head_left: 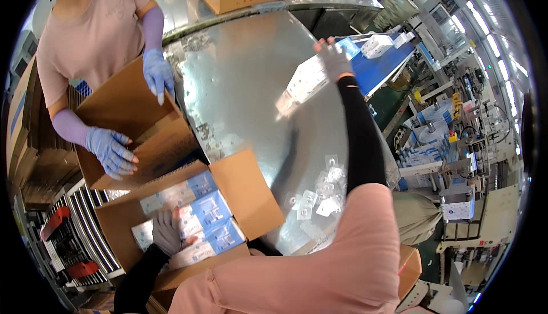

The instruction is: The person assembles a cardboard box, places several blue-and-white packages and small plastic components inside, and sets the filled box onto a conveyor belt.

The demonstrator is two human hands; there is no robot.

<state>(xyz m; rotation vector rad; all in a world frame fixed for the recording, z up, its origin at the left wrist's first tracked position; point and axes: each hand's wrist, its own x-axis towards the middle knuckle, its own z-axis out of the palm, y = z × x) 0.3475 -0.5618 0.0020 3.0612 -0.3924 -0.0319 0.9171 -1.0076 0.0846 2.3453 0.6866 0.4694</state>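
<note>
1. Left hand (165,232): lower left of frame, gray glove, resting on blue-and-white packs (212,208). Thumb and fingers spread; can't tell if it's pinching one.
2. Those packs lie side by side inside an open carton (246,191), lower left, one flap folded out to the right.
3. Right hand (334,63): upper center, arm extended, at the upper end of white boxes (306,80). Fingers partly spread; blurred, can't tell if gripping.
4. White boxes sit on metal table (245,57), just beside blue conveyor (374,65), upper right.
5. Clear plastic pieces (325,190) scattered on table, center, below right forearm.
6. Upper left: co-worker's gloved hands (111,149) at second carton (117,98).
</note>
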